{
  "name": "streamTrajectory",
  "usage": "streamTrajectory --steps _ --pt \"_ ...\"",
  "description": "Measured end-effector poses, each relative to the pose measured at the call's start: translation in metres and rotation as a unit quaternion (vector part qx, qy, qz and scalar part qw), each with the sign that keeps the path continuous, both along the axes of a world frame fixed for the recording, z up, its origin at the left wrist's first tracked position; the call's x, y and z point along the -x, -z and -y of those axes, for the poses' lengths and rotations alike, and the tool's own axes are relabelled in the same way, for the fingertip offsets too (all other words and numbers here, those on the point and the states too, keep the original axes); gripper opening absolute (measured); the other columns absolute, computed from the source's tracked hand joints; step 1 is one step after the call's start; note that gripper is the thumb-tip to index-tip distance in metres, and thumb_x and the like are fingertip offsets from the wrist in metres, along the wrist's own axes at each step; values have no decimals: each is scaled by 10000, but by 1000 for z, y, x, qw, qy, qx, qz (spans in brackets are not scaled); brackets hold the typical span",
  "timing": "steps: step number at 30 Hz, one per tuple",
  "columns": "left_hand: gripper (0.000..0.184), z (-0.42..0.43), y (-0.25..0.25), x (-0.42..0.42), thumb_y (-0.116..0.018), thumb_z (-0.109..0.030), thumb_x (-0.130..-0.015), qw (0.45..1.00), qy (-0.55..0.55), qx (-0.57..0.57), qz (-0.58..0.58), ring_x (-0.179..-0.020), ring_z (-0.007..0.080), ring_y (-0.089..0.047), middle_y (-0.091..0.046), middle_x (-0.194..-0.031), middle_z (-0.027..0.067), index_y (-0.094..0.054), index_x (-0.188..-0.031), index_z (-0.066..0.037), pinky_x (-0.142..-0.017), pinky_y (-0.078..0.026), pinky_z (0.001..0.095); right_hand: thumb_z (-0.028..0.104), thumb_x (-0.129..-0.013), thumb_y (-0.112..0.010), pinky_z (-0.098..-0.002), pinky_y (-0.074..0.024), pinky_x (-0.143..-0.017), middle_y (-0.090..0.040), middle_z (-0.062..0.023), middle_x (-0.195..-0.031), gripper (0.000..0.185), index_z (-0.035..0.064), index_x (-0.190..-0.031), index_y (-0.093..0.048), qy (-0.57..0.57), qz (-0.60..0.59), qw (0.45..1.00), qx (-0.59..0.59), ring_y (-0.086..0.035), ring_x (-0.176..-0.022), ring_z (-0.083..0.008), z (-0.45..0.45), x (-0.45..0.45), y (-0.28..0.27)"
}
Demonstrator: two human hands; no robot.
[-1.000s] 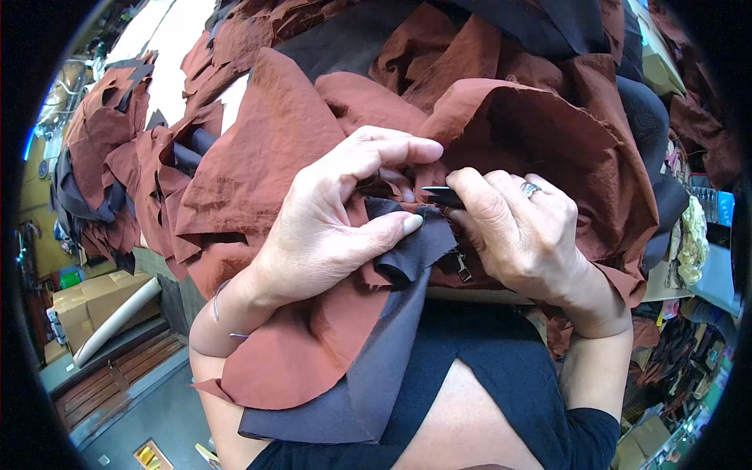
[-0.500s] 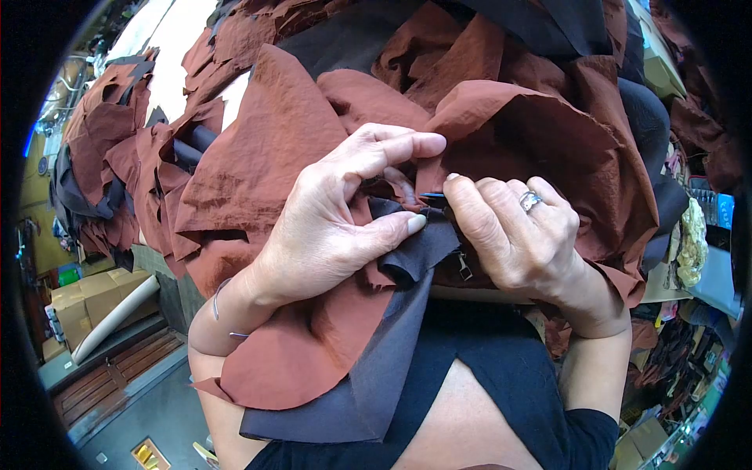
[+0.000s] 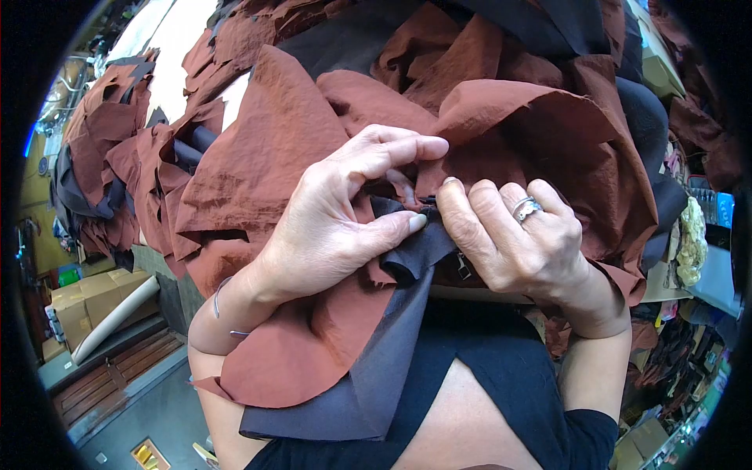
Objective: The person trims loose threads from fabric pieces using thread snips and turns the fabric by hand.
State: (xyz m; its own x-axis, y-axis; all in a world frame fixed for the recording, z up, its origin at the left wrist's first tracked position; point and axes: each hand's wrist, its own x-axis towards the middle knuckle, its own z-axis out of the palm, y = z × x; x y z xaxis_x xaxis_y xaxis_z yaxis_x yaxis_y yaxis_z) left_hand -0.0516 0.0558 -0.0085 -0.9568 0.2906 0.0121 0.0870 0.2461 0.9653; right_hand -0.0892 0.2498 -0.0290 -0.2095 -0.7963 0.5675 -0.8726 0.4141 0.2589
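Your left hand [image 3: 333,215] pinches dark cloth [image 3: 423,247]; your right hand [image 3: 513,231] holds a small dark tool [image 3: 428,201].
Left thumb presses the cloth, index finger raised; right fingers curled together, hiding most of the tool, its tip near your left thumb. Dark cloth and rust cloth [image 3: 290,360] hang toward you, rust heap [image 3: 266,141] beyond.
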Motion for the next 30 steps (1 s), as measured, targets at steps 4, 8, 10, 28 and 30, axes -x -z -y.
streamTrajectory --steps 4,8,10,28,30 --pt "487 0 0 1 -609 75 -679 1000 5 8 -2 -782 62 -523 -494 -1061 58 -523 -1151 -5 -563 -445 136 146 -705 -575 -209 -306 -469 -472 -17 -625 185 25 -840 -610 -4 -2 1000 4 -451 -488 -81 0 0 0" --pt "485 1 -1 1 -629 33 -674 1000 4 7 15 -860 85 -483 -497 -1103 61 -533 -1148 3 -707 -401 184 143 -696 -576 -213 -300 -467 -466 -16 -621 195 23 -845 -609 -4 5 1000 -1 -448 -497 -83 0 0 -2" --pt "486 2 -1 1 -640 12 -671 1000 1 6 25 -899 97 -464 -498 -1123 63 -539 -1146 6 -776 -380 207 142 -690 -577 -214 -296 -465 -463 -15 -619 199 22 -846 -608 1 7 1000 -8 -444 -499 -83 -1 -1 -2" --pt "480 0 -3 -1 -629 37 -672 1000 5 29 3 -805 78 -485 -500 -1089 61 -537 -1142 -2 -683 -414 181 153 -703 -576 -215 -301 -472 -450 -12 -617 174 29 -822 -604 -6 -1 1000 1 -429 -485 -81 -2 -1 -2" --pt "476 0 0 0 -607 69 -678 999 11 25 -22 -774 63 -527 -499 -1062 60 -529 -1141 -12 -563 -445 141 158 -693 -577 -216 -300 -472 -448 -11 -618 185 28 -822 -603 4 -13 1000 -12 -429 -486 -81 -1 -2 -4"
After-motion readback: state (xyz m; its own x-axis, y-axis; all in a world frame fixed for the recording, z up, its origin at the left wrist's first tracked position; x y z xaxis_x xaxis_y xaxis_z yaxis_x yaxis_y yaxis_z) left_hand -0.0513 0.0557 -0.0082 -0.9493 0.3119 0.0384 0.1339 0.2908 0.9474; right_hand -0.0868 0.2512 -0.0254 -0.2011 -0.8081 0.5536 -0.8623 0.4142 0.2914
